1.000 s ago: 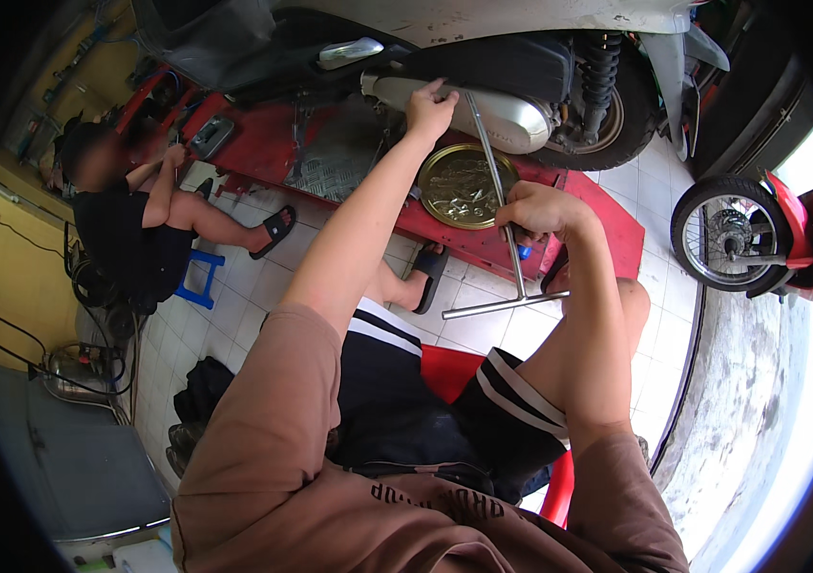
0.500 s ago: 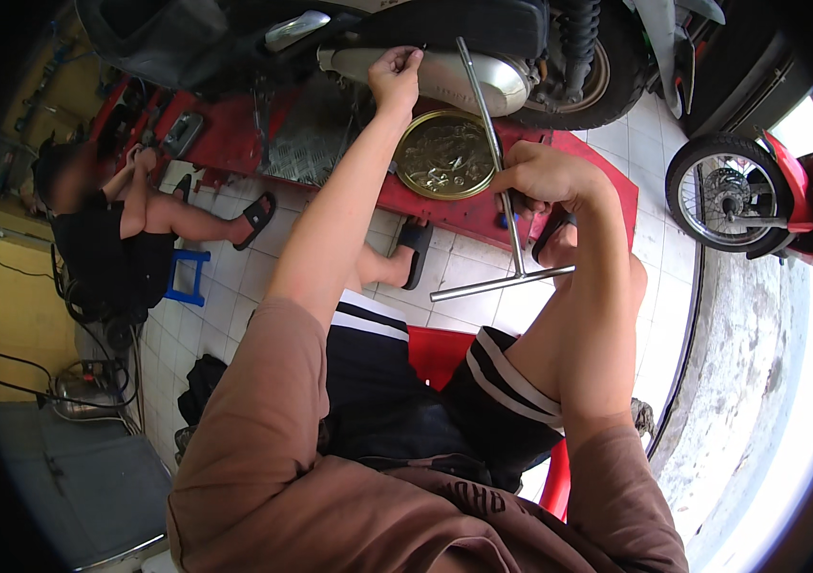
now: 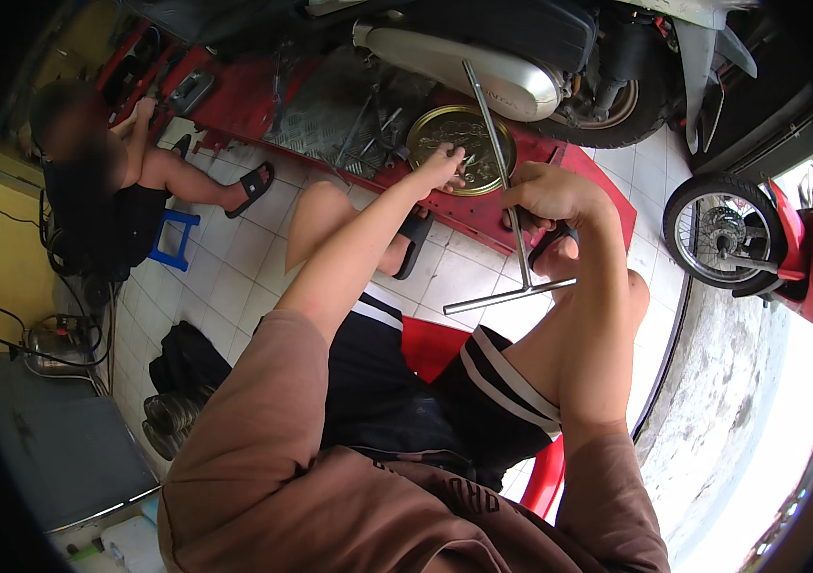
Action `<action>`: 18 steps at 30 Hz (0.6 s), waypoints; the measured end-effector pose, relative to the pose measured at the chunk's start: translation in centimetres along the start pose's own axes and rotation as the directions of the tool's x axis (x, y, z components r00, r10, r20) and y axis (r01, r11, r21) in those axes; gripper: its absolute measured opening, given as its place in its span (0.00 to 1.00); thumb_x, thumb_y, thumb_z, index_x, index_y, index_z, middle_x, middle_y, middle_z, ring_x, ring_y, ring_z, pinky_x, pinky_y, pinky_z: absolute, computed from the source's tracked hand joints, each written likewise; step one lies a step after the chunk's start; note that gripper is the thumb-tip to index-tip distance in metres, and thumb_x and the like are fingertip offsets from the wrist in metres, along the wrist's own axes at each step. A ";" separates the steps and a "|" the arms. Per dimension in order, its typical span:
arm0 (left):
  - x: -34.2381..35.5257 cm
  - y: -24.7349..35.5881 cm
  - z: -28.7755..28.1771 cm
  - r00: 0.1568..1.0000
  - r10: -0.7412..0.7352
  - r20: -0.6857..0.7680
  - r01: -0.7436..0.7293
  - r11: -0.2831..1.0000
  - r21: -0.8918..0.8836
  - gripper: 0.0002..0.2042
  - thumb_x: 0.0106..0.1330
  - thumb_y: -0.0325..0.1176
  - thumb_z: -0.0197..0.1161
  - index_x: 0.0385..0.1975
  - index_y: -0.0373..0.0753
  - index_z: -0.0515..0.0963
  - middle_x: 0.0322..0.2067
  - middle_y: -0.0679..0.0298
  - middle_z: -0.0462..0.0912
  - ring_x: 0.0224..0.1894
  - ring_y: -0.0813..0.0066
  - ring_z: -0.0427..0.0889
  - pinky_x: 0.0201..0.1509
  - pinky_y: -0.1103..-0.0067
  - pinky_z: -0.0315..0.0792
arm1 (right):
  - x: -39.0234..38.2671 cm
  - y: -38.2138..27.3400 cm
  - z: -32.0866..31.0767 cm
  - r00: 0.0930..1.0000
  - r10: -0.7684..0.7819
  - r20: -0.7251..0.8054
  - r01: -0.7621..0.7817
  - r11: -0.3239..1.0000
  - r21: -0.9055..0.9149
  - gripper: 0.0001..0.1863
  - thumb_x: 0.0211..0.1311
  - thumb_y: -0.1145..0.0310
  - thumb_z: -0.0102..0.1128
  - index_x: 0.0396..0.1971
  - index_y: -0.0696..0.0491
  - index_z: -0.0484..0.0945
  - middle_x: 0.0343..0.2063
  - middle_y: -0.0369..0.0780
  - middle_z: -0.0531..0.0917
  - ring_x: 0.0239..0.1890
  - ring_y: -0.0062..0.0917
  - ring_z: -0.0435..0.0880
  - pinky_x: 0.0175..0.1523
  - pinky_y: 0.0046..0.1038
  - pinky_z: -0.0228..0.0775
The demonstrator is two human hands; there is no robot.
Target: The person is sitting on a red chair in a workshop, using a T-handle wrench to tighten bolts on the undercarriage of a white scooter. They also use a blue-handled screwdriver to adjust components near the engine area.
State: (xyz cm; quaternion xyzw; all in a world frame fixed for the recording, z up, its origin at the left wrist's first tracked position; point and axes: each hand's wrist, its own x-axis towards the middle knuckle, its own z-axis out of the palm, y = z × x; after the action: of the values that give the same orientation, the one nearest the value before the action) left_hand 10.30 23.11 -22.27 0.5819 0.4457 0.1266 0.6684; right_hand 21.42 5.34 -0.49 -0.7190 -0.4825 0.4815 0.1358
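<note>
My right hand [image 3: 554, 196] is wrapped round the shaft of a long steel T-handle wrench [image 3: 490, 119]. Its crossbar hangs low over my knees, and its far end rises toward the motorcycle's silver side cover [image 3: 459, 67]. Over the near left rim of a round gold-coloured tray [image 3: 425, 124] is my left hand [image 3: 444, 169], fingers curled in a pinch. Whatever lies between those fingertips is too small to make out. Inside the tray are small metal parts, partly covered by the hand.
The tray rests on a red lift platform [image 3: 597, 196] beneath the motorcycle, with several tools left of it. At the left a co-worker [image 3: 91, 181] sits on a blue stool [image 3: 175, 239]. A red motorcycle [image 3: 812, 239] with a spoked wheel stands at the right.
My left hand has come down from beside the silver cover to the tray. My right hand keeps its grip on the T-handle wrench. The view has shifted slightly.
</note>
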 end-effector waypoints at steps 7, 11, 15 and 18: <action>-10.4 1.1 -0.5 0.712 -0.205 0.672 -0.147 0.892 0.428 0.21 0.72 0.45 0.47 0.58 0.38 0.66 0.45 0.58 0.78 0.43 0.72 0.81 0.40 0.79 0.74 | 3.3 1.1 0.9 0.997 -0.037 0.063 0.051 0.972 -0.228 0.17 0.52 0.57 0.53 0.24 0.59 0.78 0.14 0.37 0.74 0.17 0.22 0.70 0.22 0.27 0.61; -15.3 1.3 -0.7 0.637 0.083 0.766 -0.220 0.973 0.077 0.23 0.68 0.37 0.56 0.62 0.41 0.63 0.44 0.63 0.78 0.44 0.75 0.79 0.43 0.80 0.73 | 5.1 0.7 2.0 0.995 0.014 -0.094 -0.027 0.989 -0.142 0.19 0.55 0.56 0.54 0.29 0.60 0.78 0.17 0.36 0.75 0.18 0.21 0.70 0.23 0.28 0.61; -15.4 -0.1 1.9 0.661 0.382 0.646 -0.230 0.923 -0.309 0.21 0.65 0.41 0.61 0.56 0.43 0.70 0.45 0.65 0.80 0.43 0.77 0.79 0.43 0.80 0.72 | 8.9 1.9 3.1 0.995 0.013 -0.101 -0.015 1.000 -0.018 0.20 0.58 0.56 0.54 0.36 0.60 0.78 0.19 0.36 0.77 0.21 0.22 0.72 0.26 0.29 0.63; -15.9 0.3 2.6 0.724 0.375 0.579 -0.138 0.901 -0.411 0.24 0.65 0.52 0.57 0.51 0.39 0.73 0.39 0.63 0.82 0.41 0.76 0.80 0.42 0.80 0.72 | 10.2 2.6 4.1 0.989 0.015 -0.145 -0.019 1.000 -0.024 0.19 0.59 0.60 0.54 0.37 0.63 0.79 0.20 0.37 0.78 0.22 0.21 0.73 0.27 0.27 0.64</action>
State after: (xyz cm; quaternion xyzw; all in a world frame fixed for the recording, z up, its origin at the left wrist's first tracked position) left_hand 3.22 10.55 -15.06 0.5217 0.0733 0.0862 0.8456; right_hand 20.20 11.31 -9.99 -0.7579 -0.4711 0.4230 0.1573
